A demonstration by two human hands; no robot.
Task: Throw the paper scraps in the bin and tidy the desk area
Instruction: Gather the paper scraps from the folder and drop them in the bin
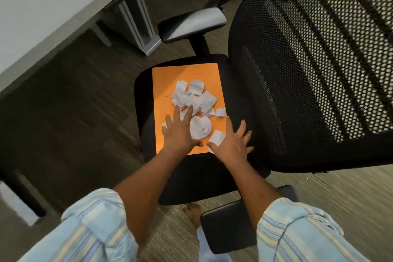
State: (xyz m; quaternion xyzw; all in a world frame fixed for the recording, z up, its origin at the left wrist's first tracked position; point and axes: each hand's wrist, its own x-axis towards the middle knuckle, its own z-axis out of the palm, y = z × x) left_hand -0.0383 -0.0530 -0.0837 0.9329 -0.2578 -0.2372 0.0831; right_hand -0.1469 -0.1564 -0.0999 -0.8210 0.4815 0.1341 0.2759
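Entry 1, scraps (194,100): white torn pieces in one loose heap with a few strays, all lying on the folder (170,78). A crumpled wad (200,127) sat between my two hands. No bin showed in view, so I logged none as binned.

Entry 2, folder: orange, flat on the chair seat (191,172). I judged it served as a tray, keeping the pieces together and off the black fabric.

Entry 3, left hand (180,132): wide, fingers straight and spread, palm down on the folder's left half, fingertips touching the near edge of the heap. It held nothing. I read it as one side of a rake, set to sweep pieces inward.

Entry 4, right hand (231,142): wide too, fingers splayed across the folder's near right corner and the seat beside it, with a stray scrap (217,137) at the thumb. It held nothing. I judged it was placed to stop pieces from sliding off that edge.

Entry 5, chair: mesh backrest (308,70) to the right, one armrest (191,25) beyond the folder, another (227,225) near me.

Entry 6, counter (42,6): white, upper left, apart from the chair.

Entry 7, floor (74,91): grey planks, with a bare foot (192,212) below the seat's near edge.

Status, my judgement: gathering step, task at an early stage. The light scraps would scatter if I scooped carelessly.
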